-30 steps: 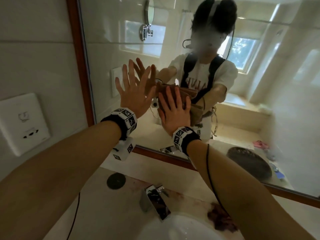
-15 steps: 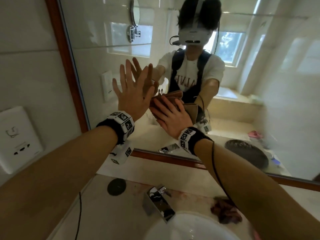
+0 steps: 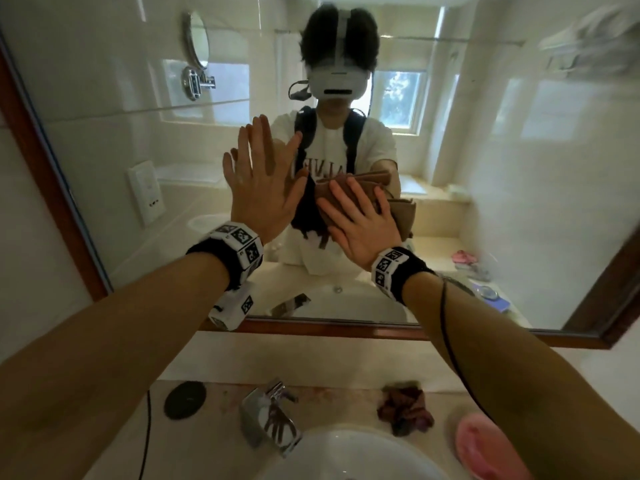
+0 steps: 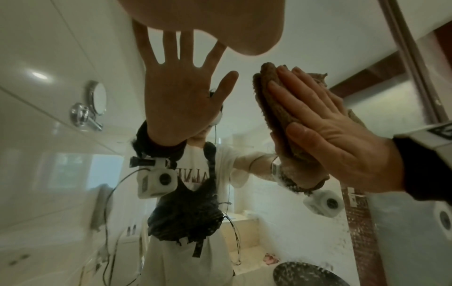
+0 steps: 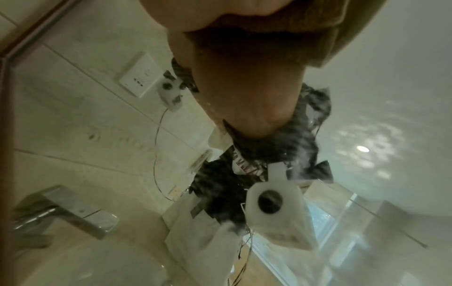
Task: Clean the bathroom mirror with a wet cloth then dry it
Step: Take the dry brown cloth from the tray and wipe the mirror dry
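Under our flat right hand (image 3: 360,226) we are pressing the brown cloth (image 3: 349,188) against the mirror (image 3: 519,168), unwiped glass lying rightward, while our left hand (image 3: 261,188) is bracing open-fingered just beside it.

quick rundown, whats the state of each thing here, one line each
left hand: open, fingers spread, flat on the mirror
right hand: open, pressing the brown cloth to the glass
brown cloth: folded, pinned against the mirror
mirror: hazy on the right side
faucet: no water running
dark red cloth: crumpled on the counter beside the basin
pink object: lying on the counter
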`<state>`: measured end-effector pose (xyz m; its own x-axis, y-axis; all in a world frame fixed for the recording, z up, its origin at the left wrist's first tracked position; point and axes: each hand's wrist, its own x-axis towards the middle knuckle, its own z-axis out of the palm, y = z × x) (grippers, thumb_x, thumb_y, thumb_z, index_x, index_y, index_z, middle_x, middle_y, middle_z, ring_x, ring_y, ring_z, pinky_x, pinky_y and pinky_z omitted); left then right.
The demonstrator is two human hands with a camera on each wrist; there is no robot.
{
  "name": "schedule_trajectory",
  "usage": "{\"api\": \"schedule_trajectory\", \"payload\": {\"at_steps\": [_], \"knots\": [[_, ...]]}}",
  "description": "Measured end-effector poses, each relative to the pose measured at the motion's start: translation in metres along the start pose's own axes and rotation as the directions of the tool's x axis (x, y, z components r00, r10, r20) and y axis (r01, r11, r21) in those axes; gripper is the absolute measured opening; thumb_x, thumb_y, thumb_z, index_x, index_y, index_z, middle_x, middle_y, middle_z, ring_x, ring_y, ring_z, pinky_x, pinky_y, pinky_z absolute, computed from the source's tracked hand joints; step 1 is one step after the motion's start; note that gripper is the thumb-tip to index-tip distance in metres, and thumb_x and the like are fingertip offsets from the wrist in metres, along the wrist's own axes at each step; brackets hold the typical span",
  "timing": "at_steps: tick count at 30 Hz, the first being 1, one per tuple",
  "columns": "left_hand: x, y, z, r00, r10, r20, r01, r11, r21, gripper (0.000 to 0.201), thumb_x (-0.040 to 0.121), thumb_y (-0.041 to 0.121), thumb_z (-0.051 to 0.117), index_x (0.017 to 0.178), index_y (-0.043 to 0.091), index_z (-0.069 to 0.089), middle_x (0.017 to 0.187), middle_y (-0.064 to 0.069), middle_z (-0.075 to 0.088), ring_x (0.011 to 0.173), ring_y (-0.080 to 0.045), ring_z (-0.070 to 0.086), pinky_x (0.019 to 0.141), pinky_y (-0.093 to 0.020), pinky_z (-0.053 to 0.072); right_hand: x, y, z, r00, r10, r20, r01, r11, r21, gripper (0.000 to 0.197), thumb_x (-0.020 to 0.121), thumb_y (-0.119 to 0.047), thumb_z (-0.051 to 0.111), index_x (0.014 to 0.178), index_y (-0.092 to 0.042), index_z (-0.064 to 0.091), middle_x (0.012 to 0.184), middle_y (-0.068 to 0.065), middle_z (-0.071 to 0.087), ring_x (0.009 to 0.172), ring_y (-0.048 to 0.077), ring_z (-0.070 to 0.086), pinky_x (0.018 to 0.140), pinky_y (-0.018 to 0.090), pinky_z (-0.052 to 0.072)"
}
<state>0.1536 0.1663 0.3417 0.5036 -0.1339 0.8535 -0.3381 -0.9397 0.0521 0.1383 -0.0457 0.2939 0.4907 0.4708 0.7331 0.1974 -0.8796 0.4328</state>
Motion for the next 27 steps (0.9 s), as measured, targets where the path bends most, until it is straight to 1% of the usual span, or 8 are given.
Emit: {"api": "schedule_trajectory", "payload": {"at_steps": [3, 9, 12, 16, 21, 24, 25, 27], "knots": [[0.002, 0.017, 0.007, 0.999, 0.037, -0.018, -0.037, 0.999, 0.024, 0.06, 0.104, 0.054, 0.03, 0.158, 0.035, 0.012, 0.164, -0.02, -0.001, 0.151, -0.039, -0.001, 0.117, -0.063, 0.008, -0.009, 0.018, -0.002, 0.999, 0.025, -0.036, -0.025, 1.0, 0.002, 0.054, 0.099, -0.045, 0.039, 0.149, -0.032, 0.028, 0.158, 0.0, 0.024, 0.146, 0.026, 0.014, 0.115, 0.051, 0.011], [0.006, 0.052, 0.016, 0.996, 0.083, -0.039, -0.082, 0.996, 0.039, 0.06, 0.103, 0.052, 0.032, 0.157, 0.034, 0.015, 0.163, -0.022, 0.003, 0.151, -0.04, 0.003, 0.113, -0.068, 0.013, -0.015, 0.035, -0.003, 1.0, 0.021, -0.019, -0.021, 1.0, 0.008, 0.053, 0.099, -0.046, 0.037, 0.149, -0.033, 0.027, 0.159, 0.0, 0.021, 0.146, 0.025, 0.012, 0.115, 0.05, 0.007], [0.011, 0.065, 0.019, 0.995, 0.084, -0.047, -0.082, 0.995, 0.054, 0.062, 0.103, 0.052, 0.034, 0.157, 0.036, 0.009, 0.163, -0.022, 0.003, 0.151, -0.04, 0.004, 0.114, -0.068, 0.013, -0.023, 0.052, -0.005, 0.997, 0.053, -0.049, -0.052, 0.998, 0.02, 0.053, 0.098, -0.045, 0.039, 0.149, -0.032, 0.03, 0.158, 0.0, 0.023, 0.146, 0.026, 0.013, 0.116, 0.049, 0.003], [0.014, 0.091, 0.024, 0.997, 0.073, -0.03, -0.071, 0.997, 0.04, 0.062, 0.103, 0.052, 0.034, 0.157, 0.037, 0.007, 0.164, -0.021, 0.002, 0.151, -0.041, 0.003, 0.115, -0.067, 0.01, -0.045, 0.095, -0.01, 0.991, 0.112, -0.078, -0.111, 0.994, 0.017, 0.054, 0.099, -0.044, 0.038, 0.15, -0.031, 0.028, 0.158, 0.002, 0.023, 0.146, 0.027, 0.013, 0.116, 0.049, -0.001], [0.015, 0.144, 0.033, 0.994, 0.109, -0.003, -0.109, 0.994, 0.032, 0.061, 0.103, 0.05, 0.036, 0.157, 0.034, 0.013, 0.164, -0.021, 0.0, 0.15, -0.041, -0.001, 0.116, -0.064, 0.006, -0.082, 0.156, -0.013, 0.976, 0.204, -0.08, -0.205, 0.979, 0.003, 0.056, 0.098, -0.045, 0.038, 0.15, -0.031, 0.025, 0.158, 0.003, 0.022, 0.146, 0.028, 0.01, 0.115, 0.052, 0.005], [0.015, 0.178, 0.042, 0.991, 0.131, 0.02, -0.132, 0.99, 0.049, 0.06, 0.103, 0.05, 0.034, 0.158, 0.033, 0.014, 0.164, -0.019, -0.003, 0.151, -0.039, -0.004, 0.116, -0.06, -0.003, -0.102, 0.185, -0.018, 0.966, 0.244, -0.089, -0.245, 0.969, 0.001, 0.057, 0.097, -0.044, 0.039, 0.15, -0.03, 0.025, 0.158, 0.004, 0.021, 0.146, 0.029, 0.011, 0.115, 0.051, 0.003], [0.015, 0.189, 0.044, 0.99, 0.137, 0.024, -0.138, 0.989, 0.055, 0.06, 0.103, 0.051, 0.034, 0.158, 0.033, 0.015, 0.164, -0.018, -0.003, 0.151, -0.038, -0.004, 0.116, -0.06, -0.003, -0.108, 0.192, -0.019, 0.962, 0.255, -0.095, -0.256, 0.967, 0.0, 0.056, 0.097, -0.044, 0.038, 0.15, -0.03, 0.025, 0.158, 0.004, 0.021, 0.146, 0.029, 0.012, 0.115, 0.05, 0.001], [0.016, 0.209, 0.05, 0.988, 0.155, 0.019, -0.156, 0.985, 0.068, 0.059, 0.103, 0.052, 0.033, 0.157, 0.032, 0.018, 0.164, -0.019, 0.0, 0.151, -0.038, -0.002, 0.117, -0.062, 0.004, -0.117, 0.207, -0.02, 0.956, 0.274, -0.102, -0.275, 0.961, 0.002, 0.056, 0.097, -0.044, 0.035, 0.15, -0.03, 0.024, 0.158, 0.004, 0.022, 0.145, 0.029, 0.012, 0.115, 0.048, -0.004]]}}
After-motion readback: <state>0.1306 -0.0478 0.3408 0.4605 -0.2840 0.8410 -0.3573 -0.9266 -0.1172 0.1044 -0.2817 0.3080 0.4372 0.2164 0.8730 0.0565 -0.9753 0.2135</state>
